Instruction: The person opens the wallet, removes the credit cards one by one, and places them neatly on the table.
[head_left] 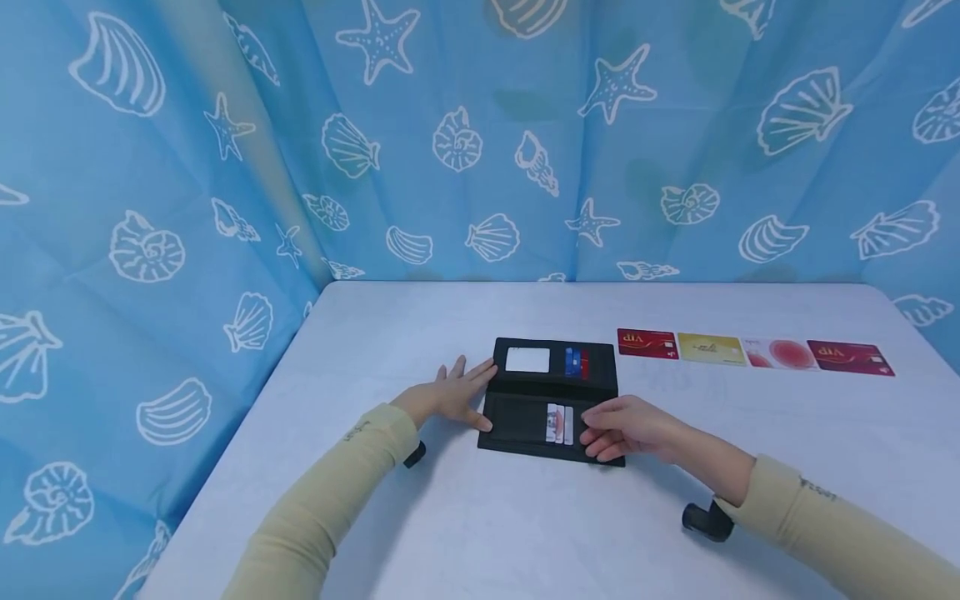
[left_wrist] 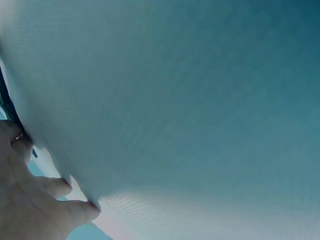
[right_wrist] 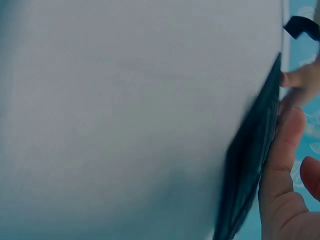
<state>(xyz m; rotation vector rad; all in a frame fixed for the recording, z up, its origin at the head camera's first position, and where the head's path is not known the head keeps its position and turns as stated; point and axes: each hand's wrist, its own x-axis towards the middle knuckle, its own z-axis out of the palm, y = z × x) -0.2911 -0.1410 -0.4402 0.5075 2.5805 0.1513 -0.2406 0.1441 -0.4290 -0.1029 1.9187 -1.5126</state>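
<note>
An unfolded black wallet (head_left: 517, 417) lies on the white table. Its upper half has a white panel (head_left: 528, 360) and a blue and a red card (head_left: 576, 363) in slots. On the lower half, several pale cards (head_left: 558, 423) show in their slots. My left hand (head_left: 453, 396) spreads its fingers at the wallet's left edge, touching it. Over the lower half's right side is my right hand (head_left: 618, 427), its fingertips beside the pale cards. In the right wrist view the wallet (right_wrist: 250, 160) appears edge-on beside my fingers, and the thumb (right_wrist: 311, 175) stands apart from them.
To the right of the wallet lies a row of cards: a red VIP card (head_left: 647, 343), a gold card (head_left: 711, 349), a white and pink card (head_left: 778, 353) and another red VIP card (head_left: 851, 357). A blue shell-patterned curtain (head_left: 450, 208) hangs behind the table (head_left: 525, 517).
</note>
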